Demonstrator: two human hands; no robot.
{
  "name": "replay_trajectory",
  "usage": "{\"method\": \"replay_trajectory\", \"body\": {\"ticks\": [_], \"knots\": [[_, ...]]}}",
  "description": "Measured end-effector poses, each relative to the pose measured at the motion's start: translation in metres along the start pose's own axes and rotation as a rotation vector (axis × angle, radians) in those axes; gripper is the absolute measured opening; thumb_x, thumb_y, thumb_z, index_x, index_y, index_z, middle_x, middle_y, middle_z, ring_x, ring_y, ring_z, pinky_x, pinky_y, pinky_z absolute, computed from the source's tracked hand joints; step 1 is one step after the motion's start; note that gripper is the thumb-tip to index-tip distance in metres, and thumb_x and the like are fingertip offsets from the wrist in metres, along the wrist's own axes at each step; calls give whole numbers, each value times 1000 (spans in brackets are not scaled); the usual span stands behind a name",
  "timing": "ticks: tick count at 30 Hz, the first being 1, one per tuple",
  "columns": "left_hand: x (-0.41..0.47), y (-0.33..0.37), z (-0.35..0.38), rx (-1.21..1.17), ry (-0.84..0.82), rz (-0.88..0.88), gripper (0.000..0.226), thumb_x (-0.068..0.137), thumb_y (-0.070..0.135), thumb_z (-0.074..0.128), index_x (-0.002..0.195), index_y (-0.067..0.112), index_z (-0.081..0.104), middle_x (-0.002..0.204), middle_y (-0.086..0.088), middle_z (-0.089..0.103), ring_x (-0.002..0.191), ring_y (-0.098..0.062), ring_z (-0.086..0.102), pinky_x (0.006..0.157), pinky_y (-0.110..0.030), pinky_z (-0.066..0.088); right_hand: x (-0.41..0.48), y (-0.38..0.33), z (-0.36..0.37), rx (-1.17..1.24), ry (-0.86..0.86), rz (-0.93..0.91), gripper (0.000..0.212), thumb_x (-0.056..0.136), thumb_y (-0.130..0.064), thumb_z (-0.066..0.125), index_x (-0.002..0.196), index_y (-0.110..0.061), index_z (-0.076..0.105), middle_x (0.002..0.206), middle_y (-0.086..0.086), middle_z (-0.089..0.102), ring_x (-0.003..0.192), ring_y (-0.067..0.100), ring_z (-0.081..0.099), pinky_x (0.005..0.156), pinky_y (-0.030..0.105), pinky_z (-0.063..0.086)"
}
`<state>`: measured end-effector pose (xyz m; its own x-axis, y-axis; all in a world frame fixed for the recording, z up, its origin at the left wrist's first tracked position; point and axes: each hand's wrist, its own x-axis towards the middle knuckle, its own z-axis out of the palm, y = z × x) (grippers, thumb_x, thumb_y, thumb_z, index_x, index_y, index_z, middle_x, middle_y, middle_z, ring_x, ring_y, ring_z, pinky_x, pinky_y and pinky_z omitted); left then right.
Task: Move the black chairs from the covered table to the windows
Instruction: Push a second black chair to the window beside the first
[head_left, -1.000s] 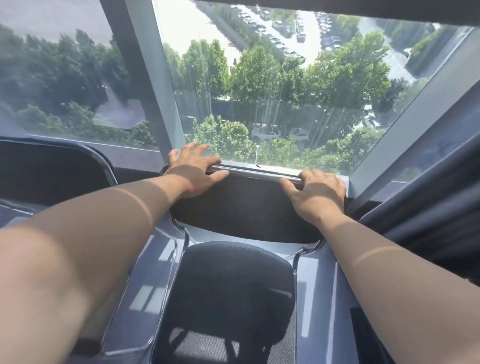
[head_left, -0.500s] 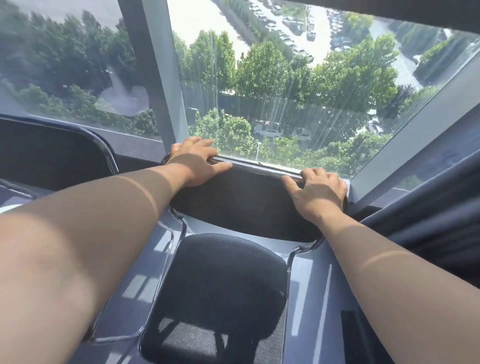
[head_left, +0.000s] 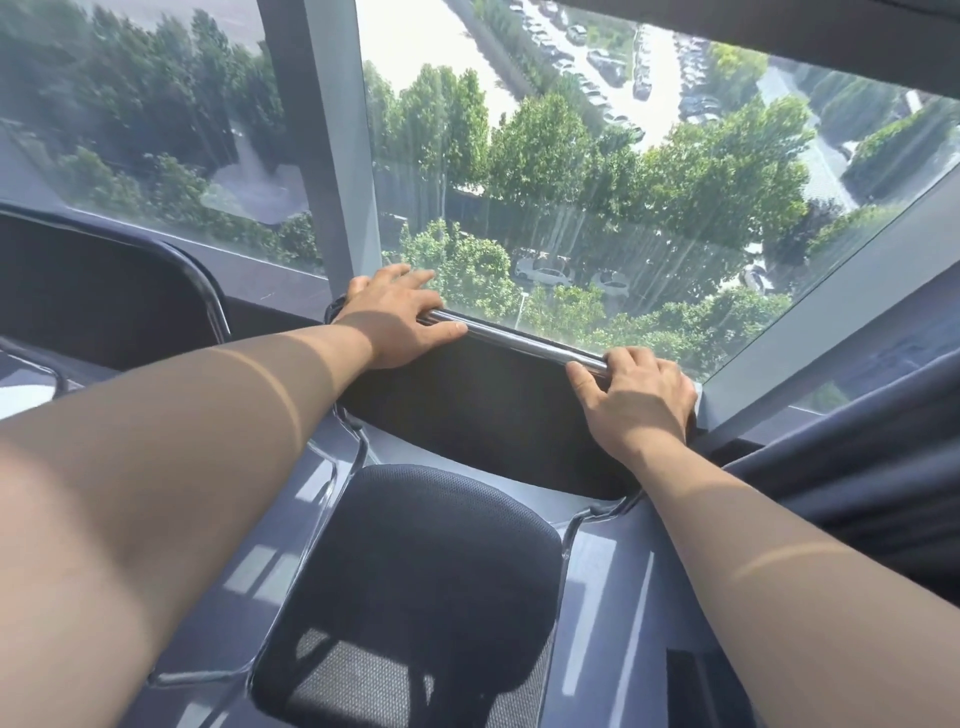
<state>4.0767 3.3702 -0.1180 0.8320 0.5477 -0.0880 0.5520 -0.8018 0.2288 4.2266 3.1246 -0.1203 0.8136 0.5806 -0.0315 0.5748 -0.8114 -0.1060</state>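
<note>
A black chair (head_left: 415, 566) with a mesh seat and a chrome frame stands right below me, its backrest (head_left: 483, 410) against the window (head_left: 561, 182). My left hand (head_left: 395, 317) lies over the left end of the chrome top bar (head_left: 519, 340), thumb along the bar and fingers spread over it. My right hand (head_left: 634, 400) grips the bar's right end, fingers curled over the far side.
A second black chair (head_left: 98, 291) stands at the left, also against the glass. A grey window post (head_left: 332, 140) rises between the panes. Dark curtain folds (head_left: 857, 467) hang at the right. Grey floor (head_left: 613, 623) shows around the seat.
The chair and both hands sit a little further left and lower in view than a second ago; my left fingers have spread slightly over the bar. Both hands stay on the bar.
</note>
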Motion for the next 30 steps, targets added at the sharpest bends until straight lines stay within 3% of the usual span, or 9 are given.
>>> {"method": "replay_trajectory", "body": {"ticks": [7,12,16,21,26,30], "knots": [[-5,4,-7,20,-57,-34,62,93,74,36,140,37,52,166,9,18,153,-20,6,121,-51,6,1,-2,-6,-20,-35,-20,60,96,-71,31,123,-25,58,140,3,52,129,32,44,112,48,26],[-48,7,-21,38,-100,-86,64,98,65,31,156,41,19,167,8,11,154,-18,1,123,-48,-2,-5,-9,-32,-117,-249,-15,59,95,-69,39,132,-24,48,145,3,47,136,30,40,115,49,24],[-116,-24,-50,-27,-35,-209,65,99,63,32,156,33,26,163,2,27,151,-20,18,122,-45,12,-27,-65,-67,-301,-257,-393,55,97,-56,44,144,-27,40,150,-2,44,140,25,37,120,52,15],[-246,-100,-111,-45,99,-474,68,98,58,43,155,23,30,159,-1,37,146,-21,31,118,-39,25,-101,-203,-104,-162,-237,-759,57,96,-55,45,146,-29,42,145,-4,46,136,24,43,116,49,24],[-398,-170,-171,-54,192,-772,71,97,60,41,156,23,26,161,-4,31,147,-26,29,117,-43,26,-186,-331,-139,-115,-244,-1037,56,95,-56,46,143,-27,46,143,-1,49,130,28,50,108,45,38],[-533,-213,-202,-52,268,-960,74,96,63,40,157,24,24,161,-4,31,146,-27,32,118,-43,28,-281,-431,-161,-153,-240,-1286,57,94,-58,45,142,-27,46,141,-1,51,125,28,52,104,44,41]]}}
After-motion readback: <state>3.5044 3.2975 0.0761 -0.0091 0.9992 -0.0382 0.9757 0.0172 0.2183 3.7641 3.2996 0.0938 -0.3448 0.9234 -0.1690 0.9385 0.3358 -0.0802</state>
